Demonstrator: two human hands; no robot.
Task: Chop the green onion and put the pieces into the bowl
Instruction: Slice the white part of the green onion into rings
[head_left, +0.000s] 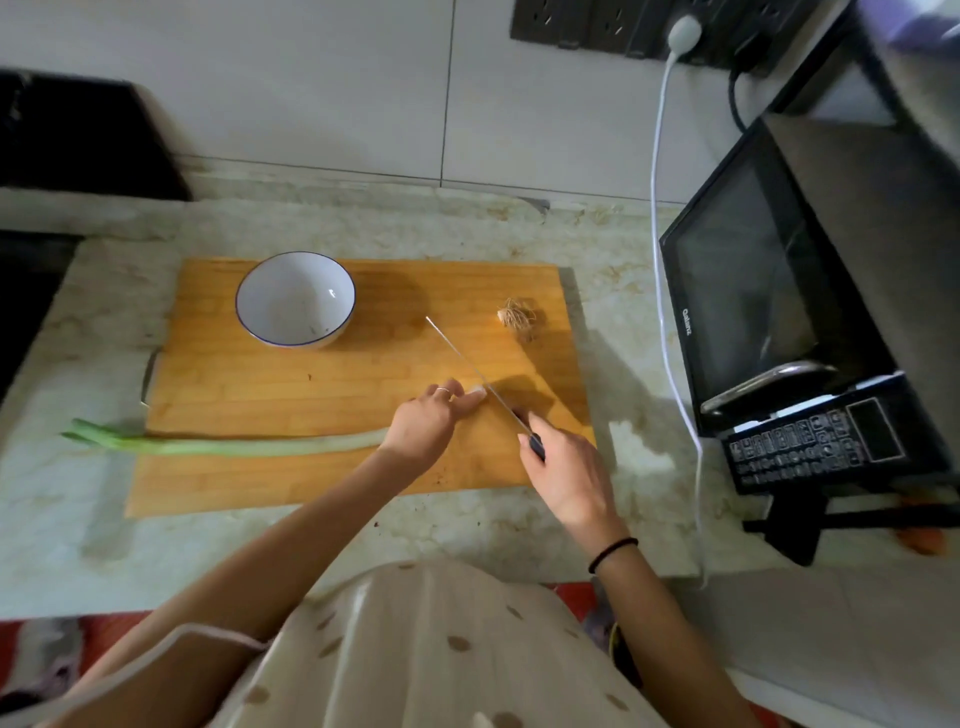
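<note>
Wood lay under everything: the cutting board (260, 395) sat on the pale stone desk (363, 223), so that the blade would meet wood and not stone. The green onion (234, 446) lay flat along the near part of the board, its white end to the right under my left grip (423, 423) and its green tips running off the board's left edge onto the desk. My left grip was curled down over that white end, fingertips tucked in close beside the blade, pinning the stalk so it could not roll. My right grip (563, 467) was clamped round the dark handle of the knife (467, 364), whose thin blade slanted away from me, tip toward the bowl and heel down by the stalk's end. Whether the edge was already in the stalk I could not tell. I judged this to be an early slice on the white part, since I saw no cut rounds on the board. The bowl (291, 301) stood at the far left of the board, well apart from the blade yet near enough to take the pieces. It held nothing I could be sure of beyond a speck or two. The hairy root end (517, 317) lay alone at the far right of the board, kept apart from what was meant for the bowl. A microwave (769, 291) stood off to the right.
</note>
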